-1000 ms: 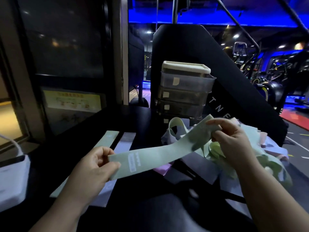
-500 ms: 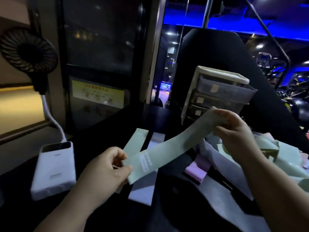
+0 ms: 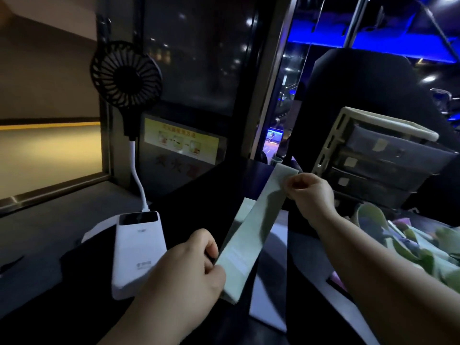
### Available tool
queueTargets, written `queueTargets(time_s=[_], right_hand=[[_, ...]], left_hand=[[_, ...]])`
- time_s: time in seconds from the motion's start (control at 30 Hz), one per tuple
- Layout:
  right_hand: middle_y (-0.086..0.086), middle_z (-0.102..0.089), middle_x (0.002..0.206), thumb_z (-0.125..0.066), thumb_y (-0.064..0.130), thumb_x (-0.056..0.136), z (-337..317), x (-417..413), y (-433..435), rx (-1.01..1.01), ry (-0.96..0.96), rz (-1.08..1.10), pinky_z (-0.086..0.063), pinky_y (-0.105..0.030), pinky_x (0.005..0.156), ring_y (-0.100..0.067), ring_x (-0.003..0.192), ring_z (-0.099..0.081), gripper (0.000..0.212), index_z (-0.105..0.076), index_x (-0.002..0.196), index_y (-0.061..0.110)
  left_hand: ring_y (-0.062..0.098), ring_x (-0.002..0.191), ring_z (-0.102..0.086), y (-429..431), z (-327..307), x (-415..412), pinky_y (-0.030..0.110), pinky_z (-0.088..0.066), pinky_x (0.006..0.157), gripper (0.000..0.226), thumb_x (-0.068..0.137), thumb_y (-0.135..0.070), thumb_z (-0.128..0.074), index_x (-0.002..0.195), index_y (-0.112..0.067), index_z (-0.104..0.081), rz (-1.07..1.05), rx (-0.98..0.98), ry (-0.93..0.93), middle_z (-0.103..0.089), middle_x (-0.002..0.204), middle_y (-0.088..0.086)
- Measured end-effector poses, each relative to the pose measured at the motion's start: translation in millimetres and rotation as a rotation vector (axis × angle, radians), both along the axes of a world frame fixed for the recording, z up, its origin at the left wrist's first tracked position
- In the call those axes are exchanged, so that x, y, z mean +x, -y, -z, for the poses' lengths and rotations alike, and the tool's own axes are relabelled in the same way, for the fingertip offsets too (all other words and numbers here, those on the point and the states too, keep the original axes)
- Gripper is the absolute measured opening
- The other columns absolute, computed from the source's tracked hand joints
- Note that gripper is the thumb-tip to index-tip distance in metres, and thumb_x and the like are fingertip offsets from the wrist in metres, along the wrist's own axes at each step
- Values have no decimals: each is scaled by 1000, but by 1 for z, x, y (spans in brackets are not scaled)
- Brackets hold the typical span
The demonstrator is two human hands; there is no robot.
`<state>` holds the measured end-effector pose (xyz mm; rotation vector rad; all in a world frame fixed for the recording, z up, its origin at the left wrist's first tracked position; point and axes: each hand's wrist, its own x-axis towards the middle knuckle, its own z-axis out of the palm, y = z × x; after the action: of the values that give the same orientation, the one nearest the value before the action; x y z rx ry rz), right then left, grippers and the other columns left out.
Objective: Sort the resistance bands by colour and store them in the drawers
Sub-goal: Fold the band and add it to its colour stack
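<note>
Head view. Since 0.5 s ago the camera has swung left: the drawer unit (image 3: 378, 155) now sits farther right in frame, and the fan (image 3: 124, 73) and power bank (image 3: 138, 250) show whole, well left of it. The pale green band (image 3: 251, 235) runs steeper than before, pulled straight between 2 hands.

- Right hand (image 3: 311, 195): just left of the unit's lower drawers, thumb and forefinger pinched on the band's far end.
- Left hand (image 3: 189, 272): well down-left of the unit, thumb and curled fingers (image 3: 211, 245) clamped on the near end. A short printed length sticks out past them.
- Band is in the air, above 2 flat bands (image 3: 268, 312) on the dark table.
- Loose pile of bands (image 3: 410, 242): directly below the unit.
- 3 labelled drawer fronts show.
</note>
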<state>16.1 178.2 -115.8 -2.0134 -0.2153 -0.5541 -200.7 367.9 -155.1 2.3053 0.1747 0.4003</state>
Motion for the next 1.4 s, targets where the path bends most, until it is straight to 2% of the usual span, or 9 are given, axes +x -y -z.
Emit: queueTargets(time_s=[0.1,0.2,0.3,0.47,0.63,0.8,0.9,1.07,1.4], right_hand=[[4,-69,70,-76,15,79,10,9,-15,-57,-52,-3,-50,-23,66,-15,69,-65,13,-69,71,23],[0,-67,67,-75,16,80,18,15,-26,-117,-77,-2,-42,-14,53,-14,61,-60,10,-69,72,20],[2,-65,66,-74,18,81,27,21,-34,-170,-97,-3,-42,-18,56,-14,66,-60,12,-68,71,19],[2,-64,71,-72,16,83,38,27,-41,-227,-114,4,-36,-7,47,-10,62,-55,8,-69,77,19],[5,-66,82,-72,20,84,49,33,-43,-344,-127,6,-38,-15,58,-12,79,-60,1,-72,85,20],[6,-66,84,-70,19,85,51,37,-45,-421,-111,4,-40,-21,72,-14,86,-61,3,-73,86,21],[6,-66,86,-69,18,86,53,37,-46,-428,-121,-8,-39,-20,73,-13,87,-60,9,-68,81,25],[10,-64,88,-69,22,87,60,38,-47,-453,-114,-14,-38,-19,77,-13,94,-61,9,-67,82,29],[2,-70,102,-62,23,89,62,39,-46,-493,-127,18,-42,-23,79,-19,101,-62,9,-71,91,25]], left_hand=[[3,74,-57,1,-2,-3,23,-49,70,13,89,-35,-52,86,-32,-39,-8,74,6,-60,80,-11],[5,74,-55,0,-4,-4,24,-48,72,13,92,-34,-48,86,-30,-37,-3,90,-20,-58,83,-9],[6,72,-53,-1,-5,-4,22,-44,66,13,94,-33,-45,87,-28,-35,1,115,-27,-56,82,-6],[6,80,-57,1,-3,-2,23,-42,64,10,95,-33,-42,90,-28,-35,-10,165,-61,-59,87,-7],[8,81,-58,2,-1,0,23,-36,58,7,96,-32,-40,91,-28,-36,1,214,-95,-60,88,-7],[10,77,-56,5,0,1,23,-34,55,7,97,-30,-38,91,-27,-36,-10,226,-115,-56,81,-4],[11,72,-52,5,1,3,24,-31,52,7,97,-29,-38,91,-27,-34,-17,242,-117,-52,77,-4],[13,74,-51,5,2,3,28,-35,61,5,96,-27,-38,92,-26,-34,-23,259,-96,-53,80,-5],[12,79,-56,5,4,0,30,-41,65,6,96,-27,-39,90,-25,-36,-24,254,-89,-58,83,-3]])
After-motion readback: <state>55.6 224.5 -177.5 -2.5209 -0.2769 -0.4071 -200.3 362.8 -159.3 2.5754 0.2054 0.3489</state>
